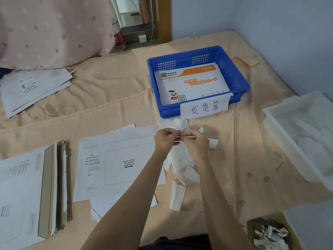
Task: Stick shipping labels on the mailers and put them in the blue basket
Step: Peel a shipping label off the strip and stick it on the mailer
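- The shipping label (180,134) is up in the air between both hands, over the bed, just in front of the blue basket (239,82). It's small and white and mostly hidden by fingers, so I can't really read its edges.
- Left hand (166,139) has its grip pinched narrow on the label's left side, and the right hand (195,141) is pinched on the right side, fingertips nearly meeting. Looks to me like the peeling step, getting the sticker off its backing, though the split itself is too small to make out.
- The mailer (119,166) waiting for it lies flat on the bed, just left of the hands, printed side up, with the "Please attach sto express waybill here" box bare. So that one isn't labelled yet.
- Next move, I reckon: once the backing is off, carry the label left and down onto that outlined box, square it up and press it flat before it curls or sticks to itself. Then the mailer goes in the basket.
- The basket already holds an sto express mailer (189,82), orange and white side up, and has a handwritten paper sign (204,106) on its front wall.
- Loose white backing strips (185,175) lie scattered on the bed under and around the forearms.
- More mailers are stacked at the near left (21,192), and another pile (34,87) sits far left by the pink pillow (54,29).
- A white tray (273,121) sits off to the right.
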Available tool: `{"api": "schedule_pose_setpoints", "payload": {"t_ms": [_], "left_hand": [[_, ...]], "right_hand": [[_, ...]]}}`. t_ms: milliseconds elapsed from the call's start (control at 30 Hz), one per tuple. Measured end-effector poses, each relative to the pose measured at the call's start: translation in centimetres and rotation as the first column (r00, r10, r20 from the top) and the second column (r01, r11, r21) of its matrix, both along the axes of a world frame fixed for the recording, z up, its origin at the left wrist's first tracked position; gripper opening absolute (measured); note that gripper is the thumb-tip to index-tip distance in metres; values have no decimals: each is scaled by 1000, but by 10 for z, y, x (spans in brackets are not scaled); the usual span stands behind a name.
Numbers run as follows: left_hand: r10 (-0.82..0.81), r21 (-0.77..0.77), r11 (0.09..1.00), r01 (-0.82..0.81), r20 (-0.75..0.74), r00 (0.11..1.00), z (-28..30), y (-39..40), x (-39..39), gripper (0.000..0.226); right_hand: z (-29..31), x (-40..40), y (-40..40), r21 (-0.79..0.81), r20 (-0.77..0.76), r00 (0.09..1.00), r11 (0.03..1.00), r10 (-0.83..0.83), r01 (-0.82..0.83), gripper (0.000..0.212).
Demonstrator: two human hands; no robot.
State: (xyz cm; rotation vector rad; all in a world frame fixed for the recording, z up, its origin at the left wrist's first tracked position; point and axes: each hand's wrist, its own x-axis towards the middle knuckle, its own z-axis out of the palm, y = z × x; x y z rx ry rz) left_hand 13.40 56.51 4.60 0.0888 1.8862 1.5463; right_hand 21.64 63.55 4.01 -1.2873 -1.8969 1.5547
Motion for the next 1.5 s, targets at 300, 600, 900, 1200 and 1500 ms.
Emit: {"api": "schedule_pose_setpoints", "payload": {"t_ms": [300,600,900,1200,1500], "left_hand": [[-42,1,999,42,-54,998,0,4,3,16],[-111,-155,984,91,-125,986,-9,10,8,19],[-176,-163,974,158,-104,979,-10,11,8,23],[-60,-41,997,60,-12,998,-7,10,5,16],[-155,-87,986,140,-194,969,-4,10,3,20]], "right_hand": [[-4,-5,3,-243,-63,995,968,-75,57,10],[-2,-7,7,-389,-69,981,911,-181,140,19],[-5,-8,7,-135,76,992,985,-99,109,10],[0,-10,-3,159,174,981,985,-90,62,19],[-6,-9,2,273,200,979,962,-39,-18,18]]}}
